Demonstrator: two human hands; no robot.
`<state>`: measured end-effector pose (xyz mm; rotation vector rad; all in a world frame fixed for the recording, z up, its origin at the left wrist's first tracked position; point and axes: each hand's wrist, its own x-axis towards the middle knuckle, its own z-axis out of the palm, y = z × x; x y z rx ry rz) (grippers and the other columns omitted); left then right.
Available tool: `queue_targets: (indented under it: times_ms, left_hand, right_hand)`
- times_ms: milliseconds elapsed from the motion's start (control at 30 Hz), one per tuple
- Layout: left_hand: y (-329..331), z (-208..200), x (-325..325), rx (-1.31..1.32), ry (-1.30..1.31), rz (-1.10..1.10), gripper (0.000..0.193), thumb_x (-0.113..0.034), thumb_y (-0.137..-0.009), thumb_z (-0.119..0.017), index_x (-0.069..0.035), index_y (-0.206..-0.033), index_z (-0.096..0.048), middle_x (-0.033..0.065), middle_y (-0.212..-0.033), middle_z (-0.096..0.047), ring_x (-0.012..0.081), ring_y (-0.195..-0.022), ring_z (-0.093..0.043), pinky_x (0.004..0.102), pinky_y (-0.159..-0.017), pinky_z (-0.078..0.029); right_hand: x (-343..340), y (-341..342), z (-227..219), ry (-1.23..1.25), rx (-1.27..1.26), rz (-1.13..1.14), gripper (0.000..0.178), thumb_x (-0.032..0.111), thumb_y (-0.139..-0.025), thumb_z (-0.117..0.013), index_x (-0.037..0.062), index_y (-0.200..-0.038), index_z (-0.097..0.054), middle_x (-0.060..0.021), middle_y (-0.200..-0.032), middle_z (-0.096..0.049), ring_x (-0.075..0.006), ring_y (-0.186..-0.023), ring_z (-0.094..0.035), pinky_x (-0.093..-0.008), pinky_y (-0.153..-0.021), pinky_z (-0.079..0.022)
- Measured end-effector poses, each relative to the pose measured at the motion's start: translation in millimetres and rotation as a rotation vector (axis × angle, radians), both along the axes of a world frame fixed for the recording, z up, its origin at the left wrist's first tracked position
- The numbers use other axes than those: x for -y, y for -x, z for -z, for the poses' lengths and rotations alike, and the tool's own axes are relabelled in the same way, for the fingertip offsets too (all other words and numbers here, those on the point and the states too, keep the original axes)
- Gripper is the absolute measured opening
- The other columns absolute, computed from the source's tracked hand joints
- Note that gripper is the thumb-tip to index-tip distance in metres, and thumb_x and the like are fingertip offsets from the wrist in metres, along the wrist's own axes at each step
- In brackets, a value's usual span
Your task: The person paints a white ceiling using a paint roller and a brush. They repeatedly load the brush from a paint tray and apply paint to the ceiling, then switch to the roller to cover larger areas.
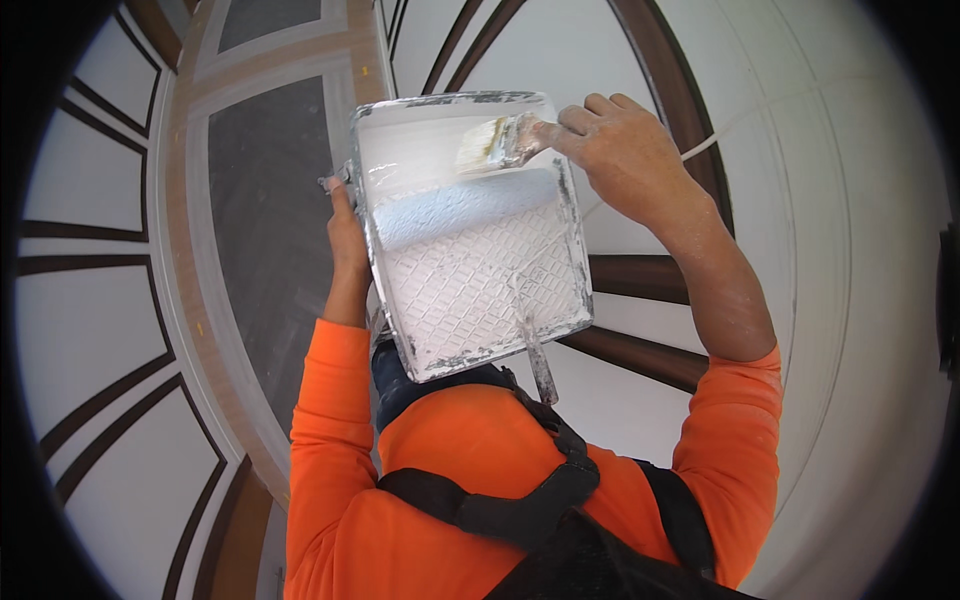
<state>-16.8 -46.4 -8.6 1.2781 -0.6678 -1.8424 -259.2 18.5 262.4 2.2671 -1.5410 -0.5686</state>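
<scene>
Paintbrush (pixel 515 140) gripped by its handle in right hand (pixel 622 152), paint-coated bristles (pixel 478 147) pointing left over upper end of paint tray (pixel 450 315); bristle contact with tray unclear. Tray held up in front of orange shirt (pixel 455 440), left hand (pixel 347 240) clasping left edge, fingers mostly hidden. Roller (pixel 468 208) lying across tray below brush, roller handle (pixel 541 372) jutting past lower edge.

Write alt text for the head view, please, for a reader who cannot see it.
A person's left hand holds a white-coated rectangular paint tray by its left side, while the right hand holds a pale-bristled, paint-smeared brush at the tray's far end. A bluish-white cylindrical paint roller lies across the tray.
</scene>
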Motion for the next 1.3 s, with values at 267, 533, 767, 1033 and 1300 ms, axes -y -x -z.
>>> queue_targets:
  times_ms: [267,533,767,1033,1300]
  left_hand:
    - [2.1,-25.4,-2.4,0.071,-0.039,-0.004,0.093,-0.071,-0.097,-0.037,0.014,-0.130,-0.056,0.0240,-0.121,-0.064,0.0288,-0.111,-0.063,0.0344,-0.093,-0.048]
    - [2.7,-16.0,1.8,0.109,-0.019,0.004,0.095,-0.073,-0.097,-0.034,0.013,-0.133,-0.055,0.0250,-0.124,-0.063,0.0305,-0.115,-0.061,0.0354,-0.098,-0.045]
    - [1.7,-26.7,-1.8,0.058,-0.029,-0.003,0.091,-0.071,-0.097,-0.034,0.010,-0.132,-0.058,0.0218,-0.123,-0.064,0.0277,-0.113,-0.062,0.0343,-0.096,-0.046]
    - [1.9,-27.2,-2.6,0.066,-0.032,-0.013,0.091,-0.072,-0.098,-0.033,0.009,-0.130,-0.059,0.0213,-0.122,-0.064,0.0275,-0.113,-0.061,0.0344,-0.096,-0.045]
    - [3.0,-47.2,-5.2,0.111,-0.049,-0.002,0.093,-0.072,-0.097,-0.034,0.010,-0.135,-0.055,0.0226,-0.125,-0.063,0.0291,-0.115,-0.061,0.0347,-0.097,-0.046]
  right_hand:
    - [24.7,-14.0,13.7,-0.035,-0.061,0.070,0.035,0.001,-0.085,-0.067,0.0135,-0.117,-0.073,-0.0060,-0.100,-0.073,-0.0206,-0.097,-0.066,-0.0330,-0.086,-0.053]
    - [48.2,-23.6,34.7,-0.213,-0.165,0.180,0.028,0.000,-0.085,-0.064,0.0098,-0.107,-0.075,-0.0084,-0.100,-0.072,-0.0229,-0.095,-0.067,-0.0354,-0.082,-0.054]
    - [32.7,4.1,23.5,-0.071,-0.156,0.175,0.029,-0.003,-0.084,-0.060,0.0114,-0.104,-0.076,-0.0088,-0.095,-0.071,-0.0234,-0.093,-0.067,-0.0364,-0.082,-0.054]
    - [10.3,41.6,6.6,-0.041,0.296,0.357,0.025,0.010,-0.088,-0.065,0.0054,-0.111,-0.074,-0.0103,-0.090,-0.072,-0.0270,-0.088,-0.067,-0.0400,-0.079,-0.054]
    - [-55.4,90.0,4.8,-0.086,1.224,0.785,0.044,0.022,-0.088,-0.078,-0.0035,-0.121,-0.067,-0.0113,-0.107,-0.073,-0.0181,-0.096,-0.067,-0.0311,-0.085,-0.053]
